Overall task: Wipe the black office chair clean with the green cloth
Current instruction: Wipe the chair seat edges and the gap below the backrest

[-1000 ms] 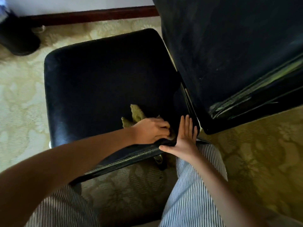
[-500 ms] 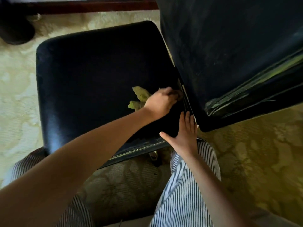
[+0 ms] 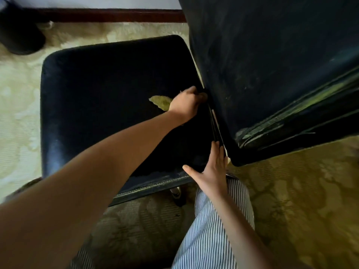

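The black office chair's seat (image 3: 101, 105) fills the middle of the view, with its dusty backrest (image 3: 272, 74) rising at the right. My left hand (image 3: 187, 104) grips the green cloth (image 3: 161, 101) and presses it into the crease where seat meets backrest; only a corner of the cloth shows beside the hand. My right hand (image 3: 212, 171) lies flat with straight fingers on the seat's near right corner, fingertips at the gap under the backrest.
A pale patterned carpet (image 3: 301, 200) surrounds the chair. A dark round bin (image 3: 19, 33) stands at the far left by a brown skirting board (image 3: 108, 15). My striped trouser legs (image 3: 209, 230) are at the bottom. A chair caster (image 3: 175, 192) shows under the seat edge.
My left hand has slid the cloth away from the seat's near edge, farther along the crease beside the backrest. My right hand has stayed on the near corner.
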Demonstrator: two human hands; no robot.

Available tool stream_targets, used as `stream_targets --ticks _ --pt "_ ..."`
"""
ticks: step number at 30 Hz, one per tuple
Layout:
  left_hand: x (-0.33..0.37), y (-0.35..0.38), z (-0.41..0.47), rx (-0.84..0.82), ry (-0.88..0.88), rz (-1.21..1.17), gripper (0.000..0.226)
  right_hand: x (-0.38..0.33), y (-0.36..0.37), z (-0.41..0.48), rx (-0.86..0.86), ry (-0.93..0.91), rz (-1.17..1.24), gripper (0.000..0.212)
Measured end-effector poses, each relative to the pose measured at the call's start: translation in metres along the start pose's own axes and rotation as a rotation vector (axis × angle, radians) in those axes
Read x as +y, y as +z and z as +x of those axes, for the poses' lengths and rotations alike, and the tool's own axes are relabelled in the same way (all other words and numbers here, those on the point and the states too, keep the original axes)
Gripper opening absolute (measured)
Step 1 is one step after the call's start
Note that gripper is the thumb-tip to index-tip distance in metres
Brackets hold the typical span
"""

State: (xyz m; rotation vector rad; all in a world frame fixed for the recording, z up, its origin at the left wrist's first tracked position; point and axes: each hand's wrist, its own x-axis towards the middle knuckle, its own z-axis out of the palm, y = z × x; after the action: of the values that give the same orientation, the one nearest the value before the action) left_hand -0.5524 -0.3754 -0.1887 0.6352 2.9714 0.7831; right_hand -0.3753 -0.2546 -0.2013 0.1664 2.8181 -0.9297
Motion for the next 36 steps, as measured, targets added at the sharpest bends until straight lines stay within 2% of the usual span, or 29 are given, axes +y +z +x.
stream_targets --ticks 2,5,13,15,17,19,22,24,36 --pt "0.005 0.002 0.009 0.020 -0.121 0.002 0.032 0.001 0.001 0.000 0.005 -0.006 0.006 0.109" --pt "0.012 0.006 0.009 0.002 -0.139 0.028 0.031 0.001 0.002 0.001 0.000 -0.003 0.018 0.110" --pt "0.040 0.010 -0.032 -0.207 0.120 0.049 0.031 -0.001 -0.001 0.001 -0.010 0.029 0.081 0.113" --pt "0.037 0.016 -0.047 -0.225 0.182 0.012 0.033 -0.002 -0.001 0.001 -0.001 0.034 0.093 0.113" --pt "0.032 0.015 -0.055 -0.167 0.215 -0.096 0.030 -0.001 0.000 0.001 -0.001 0.035 0.094 0.113" --pt "0.019 0.014 -0.047 -0.016 0.146 -0.181 0.026 0.000 0.000 0.001 0.002 0.030 0.101 0.113" --pt "0.001 0.006 -0.016 0.146 -0.090 -0.188 0.026 0.001 0.000 0.002 0.004 0.033 0.109 0.113" --pt "-0.004 0.002 0.004 0.113 -0.164 -0.171 0.028 0.003 0.002 0.002 -0.005 0.029 0.091 0.114" --pt "0.022 0.005 0.022 -0.132 -0.129 -0.001 0.028 0.000 0.002 0.003 -0.017 0.032 0.072 0.113"
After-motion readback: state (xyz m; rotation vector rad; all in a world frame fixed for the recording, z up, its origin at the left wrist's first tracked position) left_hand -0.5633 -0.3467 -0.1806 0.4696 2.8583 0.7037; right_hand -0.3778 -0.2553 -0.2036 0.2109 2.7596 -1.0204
